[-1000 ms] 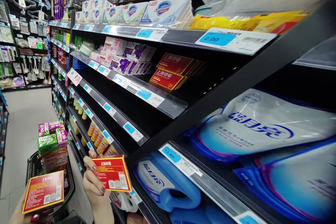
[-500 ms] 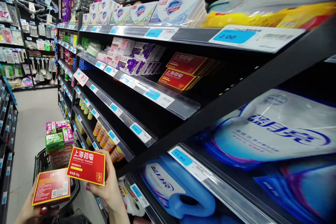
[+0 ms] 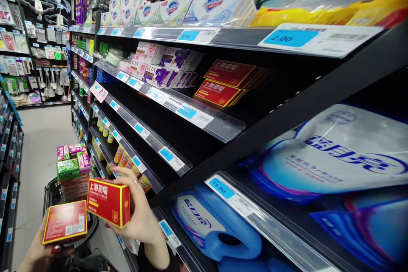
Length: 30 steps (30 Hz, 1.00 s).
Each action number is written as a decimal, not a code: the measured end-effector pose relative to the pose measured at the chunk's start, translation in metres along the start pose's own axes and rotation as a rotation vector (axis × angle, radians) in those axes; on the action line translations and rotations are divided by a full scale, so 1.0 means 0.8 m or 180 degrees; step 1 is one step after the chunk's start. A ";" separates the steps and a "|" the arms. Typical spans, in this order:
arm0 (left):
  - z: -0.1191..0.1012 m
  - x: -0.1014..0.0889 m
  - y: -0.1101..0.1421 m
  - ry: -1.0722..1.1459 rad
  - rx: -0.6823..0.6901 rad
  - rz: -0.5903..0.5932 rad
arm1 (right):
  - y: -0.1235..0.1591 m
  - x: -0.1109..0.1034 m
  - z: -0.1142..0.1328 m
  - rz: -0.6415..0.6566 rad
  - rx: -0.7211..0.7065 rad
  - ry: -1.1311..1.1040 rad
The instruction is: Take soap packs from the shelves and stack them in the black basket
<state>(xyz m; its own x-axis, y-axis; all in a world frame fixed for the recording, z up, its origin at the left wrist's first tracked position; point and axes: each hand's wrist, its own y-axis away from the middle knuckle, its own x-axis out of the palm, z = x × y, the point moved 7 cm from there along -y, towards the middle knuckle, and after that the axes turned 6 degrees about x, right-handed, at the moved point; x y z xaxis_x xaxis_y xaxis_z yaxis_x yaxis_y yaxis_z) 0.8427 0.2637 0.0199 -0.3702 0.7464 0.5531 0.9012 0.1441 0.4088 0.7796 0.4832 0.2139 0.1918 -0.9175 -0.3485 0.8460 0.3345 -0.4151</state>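
Observation:
At the lower left, my left hand (image 3: 36, 244) is closed around a red soap box (image 3: 65, 223) with yellow edges, its printed back with square codes facing up. Just to the right, my right hand (image 3: 142, 212) grips another red soap box (image 3: 106, 199), tilted so its front and one end show. The two boxes are close together at their near edges. Behind them stands a black shopping basket (image 3: 51, 191) holding stacked green and purple packs (image 3: 73, 161) and more red boxes beneath. Matching red soap boxes (image 3: 219, 93) sit stacked on the middle shelf.
Shelving runs along my right, with white soap cartons (image 3: 216, 6) on top and purple-and-white soap boxes (image 3: 156, 74) below. Blue detergent jugs (image 3: 216, 221) and large detergent bags (image 3: 350, 148) stand nearest. The aisle floor (image 3: 38, 131) stretches away at the left.
My right hand has turned its soap box so the end now shows, and its fingers have lifted above the box. The left hand's box has shifted slightly right.

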 end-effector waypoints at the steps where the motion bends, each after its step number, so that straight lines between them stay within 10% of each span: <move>1: 0.000 -0.001 0.000 0.0003 0.0003 -0.0021 | -0.001 0.002 -0.005 0.0195 0.0148 -0.0034; 7: 0.000 0.000 -0.001 0.0020 0.0044 -0.0108 | -0.004 -0.003 -0.035 0.0323 0.1037 0.0778; 17: -0.012 0.036 0.007 -0.0332 0.0208 0.0015 | -0.029 -0.001 0.001 0.1272 0.0509 0.2146; 30: 0.015 0.018 -0.025 -0.0293 0.0809 0.0571 | -0.019 0.130 0.025 0.2128 -0.0277 0.2054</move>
<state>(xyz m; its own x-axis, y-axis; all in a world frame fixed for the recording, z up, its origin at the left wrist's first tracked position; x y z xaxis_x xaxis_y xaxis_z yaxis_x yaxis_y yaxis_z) 0.8222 0.2791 0.0111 -0.1887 0.8285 0.5272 0.9820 0.1539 0.1098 0.7966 0.3785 0.2011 0.2899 -0.2403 -0.9264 0.6145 0.7888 -0.0123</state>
